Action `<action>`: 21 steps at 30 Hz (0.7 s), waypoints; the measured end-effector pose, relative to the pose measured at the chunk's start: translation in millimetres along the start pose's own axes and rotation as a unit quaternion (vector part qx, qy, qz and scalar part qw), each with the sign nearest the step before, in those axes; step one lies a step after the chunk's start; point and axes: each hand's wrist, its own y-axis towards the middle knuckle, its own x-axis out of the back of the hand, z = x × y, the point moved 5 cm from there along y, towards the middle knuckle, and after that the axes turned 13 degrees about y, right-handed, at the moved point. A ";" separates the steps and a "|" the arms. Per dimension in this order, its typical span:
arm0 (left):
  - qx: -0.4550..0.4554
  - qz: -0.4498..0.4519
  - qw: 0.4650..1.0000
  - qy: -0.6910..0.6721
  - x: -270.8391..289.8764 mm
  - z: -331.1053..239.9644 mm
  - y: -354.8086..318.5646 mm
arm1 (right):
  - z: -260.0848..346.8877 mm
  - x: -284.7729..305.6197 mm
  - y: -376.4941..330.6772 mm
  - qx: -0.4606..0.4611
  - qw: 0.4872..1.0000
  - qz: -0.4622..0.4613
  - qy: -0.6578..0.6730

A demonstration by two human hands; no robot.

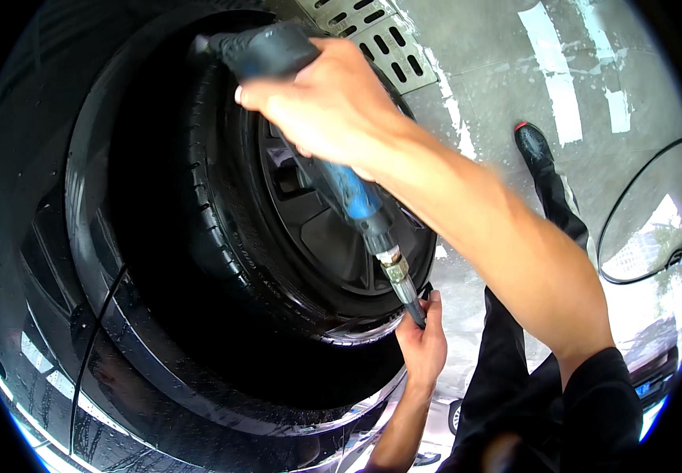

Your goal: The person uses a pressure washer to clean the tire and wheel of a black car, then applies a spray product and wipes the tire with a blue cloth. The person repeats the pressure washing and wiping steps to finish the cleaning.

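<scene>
My right hand (333, 106) is wrapped around a black and blue spray gun (357, 193), just below its dark head. The gun is tilted across the front of a car wheel (333, 244), its blurred tip toward the upper left, over the top of the tire (223, 229). A metal coupling (395, 268) joins the blue handle to a black hose end (416, 314). Low by the tire's edge, my left hand (424, 347) is closed around that hose end; part of its grip is hidden.
The dark car body (33, 315), dotted with water drops, curves around the wheel well at left. A slotted drain grate (396, 51) lies in the grey floor behind the wheel. A black hose (605, 229) loops on the floor at right. My shoe (533, 142) stands near the middle right.
</scene>
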 end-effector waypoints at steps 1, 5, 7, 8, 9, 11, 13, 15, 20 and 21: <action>-0.005 0.001 1.000 -0.001 -0.2 -1.0 0.0 | 2.0 -5.3 -1.0 0.000 1.000 0.011 -0.002; 0.011 -0.002 1.000 0.000 -0.6 1.7 -2.6 | 4.8 -13.0 0.8 0.036 0.999 -0.001 -0.041; 0.007 -0.013 1.000 0.007 2.7 -5.8 0.8 | 0.4 -8.8 11.0 -0.004 1.000 -0.028 -0.012; 0.008 -0.018 1.000 0.010 4.5 -7.9 3.4 | -2.2 -5.9 16.5 -0.039 0.998 -0.037 -0.021; 0.012 -0.015 1.000 0.022 5.4 -10.0 6.5 | -3.7 -3.9 23.3 -0.028 0.998 -0.049 -0.023; 0.014 -0.016 0.999 0.038 5.4 -23.9 8.3 | -0.9 -0.9 28.9 -0.025 0.997 -0.063 -0.030; 0.013 -0.020 0.998 0.049 3.7 -37.5 8.0 | -2.1 2.2 39.5 -0.008 0.997 -0.072 -0.026; 0.000 -0.014 1.000 0.021 2.0 -45.0 7.8 | -4.1 7.0 51.0 -0.018 0.996 -0.088 -0.025; -0.007 -0.012 1.000 0.011 6.1 -61.9 4.7 | 10.9 -5.4 57.7 -0.018 0.997 -0.072 -0.010; -0.014 -0.013 1.000 0.020 5.9 -66.6 3.1 | 13.6 -9.4 56.2 -0.024 0.998 -0.061 0.004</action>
